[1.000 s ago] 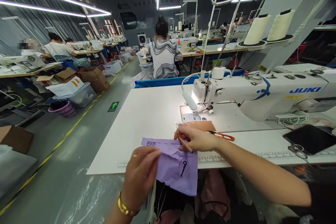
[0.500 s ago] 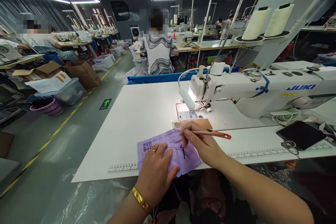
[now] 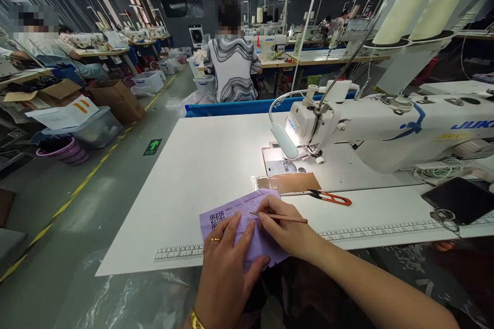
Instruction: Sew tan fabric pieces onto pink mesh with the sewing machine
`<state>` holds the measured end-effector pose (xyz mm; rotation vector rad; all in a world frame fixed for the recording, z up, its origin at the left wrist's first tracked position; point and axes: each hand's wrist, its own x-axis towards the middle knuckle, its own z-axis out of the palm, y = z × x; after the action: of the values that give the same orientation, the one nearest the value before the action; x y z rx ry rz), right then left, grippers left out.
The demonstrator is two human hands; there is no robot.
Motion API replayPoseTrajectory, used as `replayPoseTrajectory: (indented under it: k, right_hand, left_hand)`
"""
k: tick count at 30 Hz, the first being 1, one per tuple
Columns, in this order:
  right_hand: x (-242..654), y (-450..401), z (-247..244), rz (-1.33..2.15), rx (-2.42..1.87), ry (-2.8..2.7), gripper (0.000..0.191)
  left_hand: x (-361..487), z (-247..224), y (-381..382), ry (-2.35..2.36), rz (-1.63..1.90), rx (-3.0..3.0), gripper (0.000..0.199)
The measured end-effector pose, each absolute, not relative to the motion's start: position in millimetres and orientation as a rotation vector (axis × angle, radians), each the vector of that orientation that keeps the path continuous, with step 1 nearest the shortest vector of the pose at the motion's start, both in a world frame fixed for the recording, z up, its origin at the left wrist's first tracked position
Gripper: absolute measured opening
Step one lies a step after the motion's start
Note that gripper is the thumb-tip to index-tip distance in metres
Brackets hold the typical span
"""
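Observation:
A purple printed paper slip [image 3: 266, 244] with a QR code lies on the front edge of the white sewing table [image 3: 216, 154]. My left hand [image 3: 227, 252] rests flat on it, fingers spread, a ring on one finger. Pinched in my right hand [image 3: 283, 226] is a thin brown pencil [image 3: 287, 218], its tip touching or just above the slip near my left fingertips. Behind the slip lies a brown strip [image 3: 289, 182] with clear wrapping at its left end. Orange-handled thread snips [image 3: 332, 198] lie to the right of it.
A JUKI sewing machine [image 3: 370, 128] with its lamp lit stands at the right. Farther right are a black phone-like slab [image 3: 459, 199] and coiled pale cord [image 3: 440, 169]. A printed ruler [image 3: 378, 229] runs along the front edge. Ahead, a person [image 3: 233, 67] sits facing away.
The pencil tip has come down to the slip, and my right hand has moved lower and toward my left hand. A dark mark or thread seen on the slip earlier is out of sight.

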<state>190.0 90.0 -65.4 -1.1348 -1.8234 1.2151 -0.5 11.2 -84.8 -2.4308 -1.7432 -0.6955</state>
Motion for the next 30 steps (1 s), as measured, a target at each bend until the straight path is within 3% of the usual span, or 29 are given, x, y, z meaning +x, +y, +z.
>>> replayPoseTrajectory:
  k: [23, 30]
  right_hand:
    - [184.8, 88.6, -64.6, 1.089, -1.199, -1.912, 0.021]
    - [184.9, 87.4, -63.8, 1.081, -1.224, -1.892, 0.022]
  left_hand:
    - [-2.8, -91.4, 12.7, -1.694, -0.744, -2.43, 0.056]
    - [-1.6, -88.5, 12.3, -1.732, -0.803, -2.414, 0.044]
